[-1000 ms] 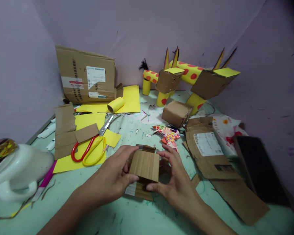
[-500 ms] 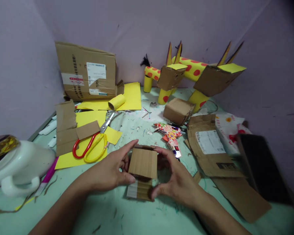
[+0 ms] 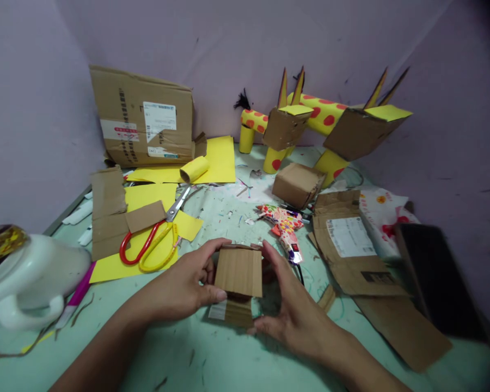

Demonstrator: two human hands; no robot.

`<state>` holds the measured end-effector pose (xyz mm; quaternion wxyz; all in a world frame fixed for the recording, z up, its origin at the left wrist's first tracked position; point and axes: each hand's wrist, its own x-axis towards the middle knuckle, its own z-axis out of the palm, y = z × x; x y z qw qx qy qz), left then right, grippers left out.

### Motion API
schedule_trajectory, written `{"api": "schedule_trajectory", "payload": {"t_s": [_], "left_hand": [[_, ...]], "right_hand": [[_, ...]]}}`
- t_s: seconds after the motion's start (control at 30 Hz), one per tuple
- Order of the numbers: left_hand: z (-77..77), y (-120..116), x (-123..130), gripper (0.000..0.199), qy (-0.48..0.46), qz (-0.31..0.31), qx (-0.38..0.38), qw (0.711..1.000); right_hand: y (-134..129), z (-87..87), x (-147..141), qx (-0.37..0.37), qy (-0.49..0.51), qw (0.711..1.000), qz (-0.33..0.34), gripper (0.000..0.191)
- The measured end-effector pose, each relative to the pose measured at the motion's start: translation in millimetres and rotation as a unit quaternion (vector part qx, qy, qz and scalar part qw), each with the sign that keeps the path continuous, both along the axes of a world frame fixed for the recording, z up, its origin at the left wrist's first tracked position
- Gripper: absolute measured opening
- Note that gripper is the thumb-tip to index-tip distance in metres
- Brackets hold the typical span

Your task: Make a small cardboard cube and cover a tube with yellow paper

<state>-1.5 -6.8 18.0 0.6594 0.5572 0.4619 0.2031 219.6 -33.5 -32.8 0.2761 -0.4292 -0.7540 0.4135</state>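
To the right of the scissors (image 3: 167,223) and nearer the person, a small cardboard box (image 3: 239,272) is sitting low over the surface (image 3: 212,359) between the two hands. The left hand (image 3: 182,283) is steadying its left side: the thumb is resting at the near left corner while the index finger is reaching the far edge, so these fingers are gripping the box between them. The right hand (image 3: 292,307) is spreading its fingers wide, the index fingertip lying by the far right corner and the thumb lying by a lower panel (image 3: 237,313) that is jutting out toward the person; whether either is pressing cannot be told.

The step in hand seems to be shaping this box by folding. The next move is probably calling for the left hand to keep the walls square while the right brings that lower panel up. Beyond and right of the scissors, a closed cardboard block (image 3: 296,188) is lying before spotted animal figures (image 3: 288,128).
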Motion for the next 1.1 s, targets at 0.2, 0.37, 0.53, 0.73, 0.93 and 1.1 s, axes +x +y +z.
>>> {"api": "schedule_trajectory", "payload": {"t_s": [0.2,0.37,0.53,0.73,0.93,1.1], "left_hand": [[7.6,1.4,-10.6,0.082,0.105,-0.053,0.019,0.993],[10.4,-1.5,-21.3,0.101,0.205,-0.127,0.062,0.968],[2.3,-3.0,-8.5,0.102,0.203,-0.073,0.08,0.973],[-3.5,-4.5,2.8,0.092,0.143,-0.027,0.084,0.986],[-9.2,-6.5,10.4,0.093,0.033,0.026,0.031,0.999],[-7.4,-6.0,13.1,0.098,-0.001,0.057,-0.003,0.998]], "right_hand": [[-0.5,-0.7,0.3,0.017,-0.005,1.0,-0.002,0.101],[0.5,-0.6,-1.2,0.029,0.004,1.0,-0.008,0.094],[1.1,-4.3,0.5,0.045,0.011,0.999,-0.015,0.086],[1.4,-3.9,3.1,0.038,-0.008,0.999,-0.023,0.083],[2.2,-6.3,-0.4,0.054,-0.033,0.998,-0.018,0.079],[1.9,-9.5,-2.3,0.077,-0.056,0.995,-0.042,0.076]]}}
